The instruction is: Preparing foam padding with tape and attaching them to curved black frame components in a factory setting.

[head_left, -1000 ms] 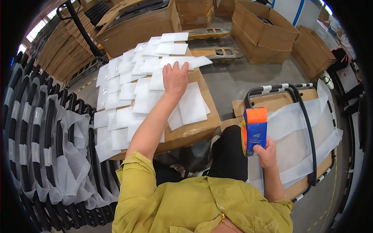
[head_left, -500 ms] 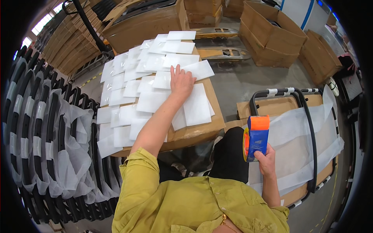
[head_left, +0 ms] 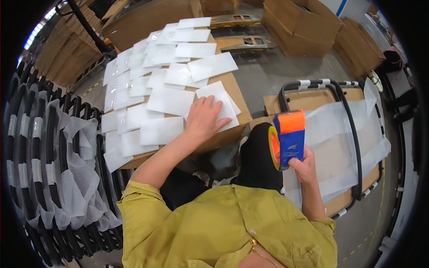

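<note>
Centre of frame: left hand point(head_left: 206, 118), just shifted down from upper sheets point(head_left: 213, 66), is laid half-spread on 1 white sheet point(head_left: 218, 91); gripping cannot be told; work has apparently passed to it | Right of centre: tape dispenser point(head_left: 292, 142) is held by right hand point(head_left: 305, 166), fingers closed.

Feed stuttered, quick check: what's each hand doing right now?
Left hand: open, fingers spread over a white sheet.
Right hand: closed, holding a blue-and-orange tape dispenser.
</note>
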The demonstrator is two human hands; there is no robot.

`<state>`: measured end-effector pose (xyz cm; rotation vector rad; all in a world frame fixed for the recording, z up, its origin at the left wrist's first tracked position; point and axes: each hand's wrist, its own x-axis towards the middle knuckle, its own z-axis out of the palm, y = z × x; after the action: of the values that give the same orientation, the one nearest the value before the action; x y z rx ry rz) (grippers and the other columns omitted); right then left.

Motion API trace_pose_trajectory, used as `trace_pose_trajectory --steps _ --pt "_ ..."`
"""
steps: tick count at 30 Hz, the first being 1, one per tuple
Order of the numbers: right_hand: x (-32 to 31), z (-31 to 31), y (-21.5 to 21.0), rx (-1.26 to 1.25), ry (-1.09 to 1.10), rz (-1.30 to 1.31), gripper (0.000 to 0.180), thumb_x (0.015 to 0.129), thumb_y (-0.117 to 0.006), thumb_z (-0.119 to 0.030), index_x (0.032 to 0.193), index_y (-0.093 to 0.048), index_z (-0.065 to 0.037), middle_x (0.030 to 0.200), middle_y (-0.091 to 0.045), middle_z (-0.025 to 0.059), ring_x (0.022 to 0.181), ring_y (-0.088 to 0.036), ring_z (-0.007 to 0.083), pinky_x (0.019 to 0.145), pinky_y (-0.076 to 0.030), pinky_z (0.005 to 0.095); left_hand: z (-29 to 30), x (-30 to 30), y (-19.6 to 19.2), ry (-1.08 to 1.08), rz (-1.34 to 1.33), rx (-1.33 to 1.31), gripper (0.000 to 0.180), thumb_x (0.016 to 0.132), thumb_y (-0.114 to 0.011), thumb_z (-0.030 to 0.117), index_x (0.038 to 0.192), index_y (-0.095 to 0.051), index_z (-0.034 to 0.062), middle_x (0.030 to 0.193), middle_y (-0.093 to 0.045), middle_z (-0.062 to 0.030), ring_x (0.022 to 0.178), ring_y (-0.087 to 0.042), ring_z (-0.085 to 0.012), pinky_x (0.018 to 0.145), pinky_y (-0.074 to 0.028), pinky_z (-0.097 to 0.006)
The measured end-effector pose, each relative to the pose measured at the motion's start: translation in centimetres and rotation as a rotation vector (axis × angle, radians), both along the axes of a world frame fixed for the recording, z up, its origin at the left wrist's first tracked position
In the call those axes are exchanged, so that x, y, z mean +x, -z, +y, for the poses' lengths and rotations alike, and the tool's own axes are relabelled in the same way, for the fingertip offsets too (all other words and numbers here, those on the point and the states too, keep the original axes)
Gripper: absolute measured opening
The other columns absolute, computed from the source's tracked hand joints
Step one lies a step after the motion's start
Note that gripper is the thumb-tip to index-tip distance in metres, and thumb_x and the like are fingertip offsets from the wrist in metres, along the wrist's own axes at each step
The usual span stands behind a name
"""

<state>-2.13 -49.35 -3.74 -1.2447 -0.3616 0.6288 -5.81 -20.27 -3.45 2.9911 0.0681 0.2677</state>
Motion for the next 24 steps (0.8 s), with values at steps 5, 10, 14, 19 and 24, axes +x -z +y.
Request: trace_pose_trajectory --steps 5,10,14,19,24 --pt "-0.8 -1.1 0.6 -0.025 -0.233 0.02 0.046 0.064 -0.072 -0.004 0.104 -0.051 0.005 0.094 -0.058 0.0065 0.083 -0.055 0.0109 0.074 -0.045 0.0248 -1.9 -1.7 -2.4 0.038 -0.268 -0.501 0.03 0.075 -0.063 0.026 0.094 -0.058 0.0033 0.093 -0.056 -0.0088 0.08 -0.052 -0.0197 0.068 -0.043 -0.029" --pt "-2.6 -0.9 -0.3 -0.025 -0.348 -0.117 0.054 0.062 -0.076 -0.007 0.107 -0.05 0.007 0.096 -0.057 0.0066 0.083 -0.054 0.0116 0.074 -0.044 0.0243 -4.7 -3.2 -6.6 0.079 0.494 -1.754 0.026 0.078 -0.063 0.02 0.094 -0.059 0.001 0.081 -0.059 -0.0005 0.066 -0.049 -0.0068 0.059 -0.041 -0.02" --pt "-3.8 -0.8 -0.7 -0.081 -0.383 -0.223 0.057 0.061 -0.078 -0.013 0.106 -0.05 0.008 0.094 -0.056 0.0065 0.08 -0.052 0.0113 0.071 -0.043 0.0241 -5.0 -5.3 -5.8 0.159 0.607 -1.953 0.017 0.075 -0.068 0.016 0.085 -0.061 0.0042 0.077 -0.058 0.0002 0.066 -0.048 -0.0062 0.058 -0.039 -0.019" --pt "-4.8 -0.8 0.1 -0.149 -0.359 -0.286 0.056 0.059 -0.079 -0.017 0.103 -0.053 0.006 0.091 -0.055 0.007 0.075 -0.051 0.0115 0.064 -0.042 0.0241 -5.0 -6.7 -5.1 0.141 0.521 -1.96 0.014 0.078 -0.065 0.018 0.079 -0.061 0.0048 0.076 -0.058 0.0007 0.066 -0.048 -0.0065 0.06 -0.04 -0.021" --pt "-5.4 -0.3 0.3 -0.257 -0.411 -0.404 0.056 0.058 -0.08 -0.022 0.101 -0.054 0.004 0.089 -0.056 0.0077 0.074 -0.051 0.0124 0.063 -0.041 0.0243 -4.5 -7.7 -5.9 -0.004 0.542 -1.953 0.025 0.084 -0.057 0.026 0.077 -0.061 0.0027 0.076 -0.057 0.0011 0.066 -0.047 -0.0068 0.061 -0.04 -0.021"
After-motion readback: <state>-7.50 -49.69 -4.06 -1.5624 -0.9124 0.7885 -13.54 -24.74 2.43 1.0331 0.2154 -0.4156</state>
